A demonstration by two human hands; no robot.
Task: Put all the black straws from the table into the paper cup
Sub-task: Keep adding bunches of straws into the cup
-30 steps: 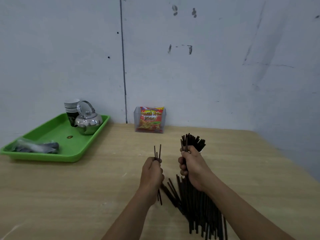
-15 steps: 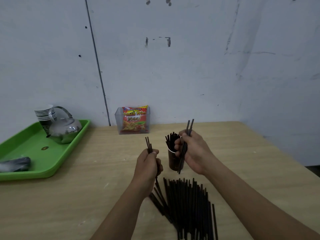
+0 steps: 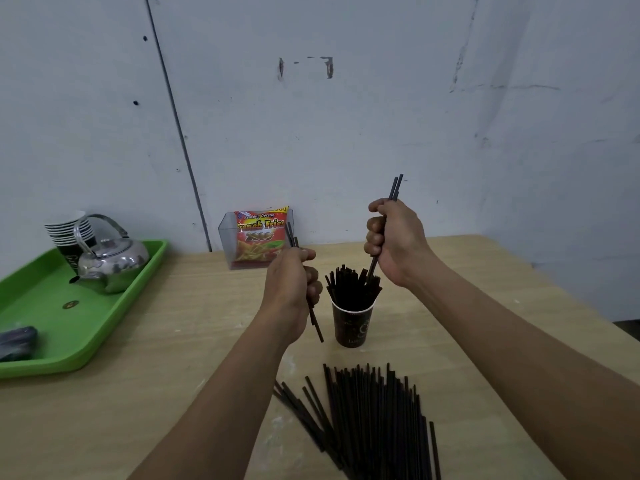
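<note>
The cup [image 3: 353, 322] stands on the worktop [image 3: 173, 393] between the two hands and already bristles with straws, but a big fan of straws [image 3: 367, 420] lies flat on the near side of it, so by my reckoning the job is perhaps a third done (a rough guess). The right hand [image 3: 394, 242] has its fingers curled around a few straws whose lower ends dip among those in the cup, and the left hand [image 3: 292, 289], just left of the cup, grips a few more, not yet in. The pile's near end is cut off by the frame's bottom edge, so the number left cannot be told, nor how many each fist holds.
</note>
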